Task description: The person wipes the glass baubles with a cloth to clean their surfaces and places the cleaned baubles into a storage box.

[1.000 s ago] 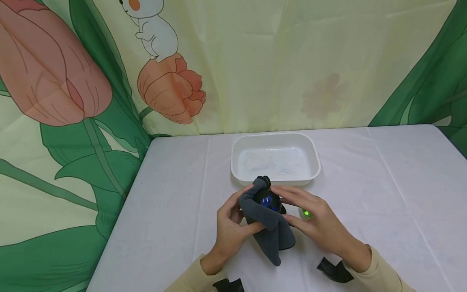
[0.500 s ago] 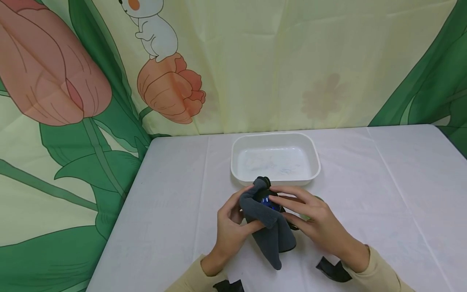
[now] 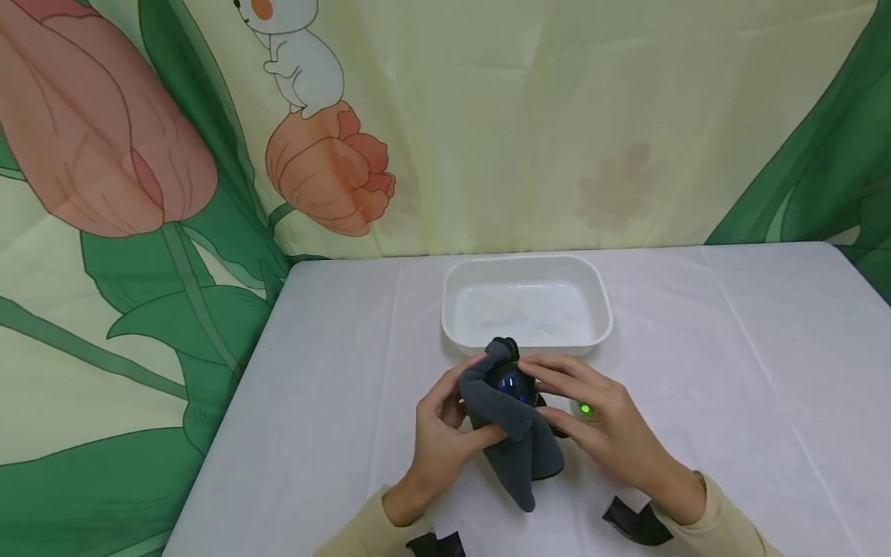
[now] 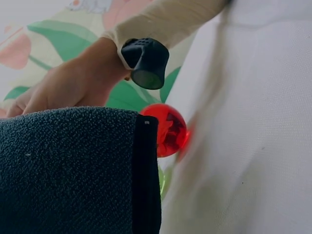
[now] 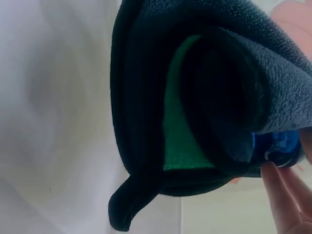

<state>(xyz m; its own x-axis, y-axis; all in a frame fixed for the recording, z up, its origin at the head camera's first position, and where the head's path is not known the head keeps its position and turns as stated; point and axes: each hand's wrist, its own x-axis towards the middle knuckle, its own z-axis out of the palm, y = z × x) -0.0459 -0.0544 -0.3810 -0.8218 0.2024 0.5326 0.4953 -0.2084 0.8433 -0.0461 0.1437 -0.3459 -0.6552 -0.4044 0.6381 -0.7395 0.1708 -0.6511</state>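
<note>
My left hand grips a dark grey cloth, fingers behind and thumb in front. Folded into the cloth is a shiny dark blue ball, partly covered. My right hand holds the ball's exposed side between fingertips and thumb; in the right wrist view its fingertips touch the blue ball beside the rolled cloth. The cloth has a black edging and a loop. Cloth fills the lower left of the left wrist view, hiding the left fingers.
A white rectangular basin stands just beyond the hands. A green ball shows behind the right hand. The left wrist view has a red clear ball on the white-covered table. A printed curtain hangs behind.
The right fingers slid over the blue ball about half a second ago, then drew back, uncovering more of it. The left hand and cloth stay nearly in place.
</note>
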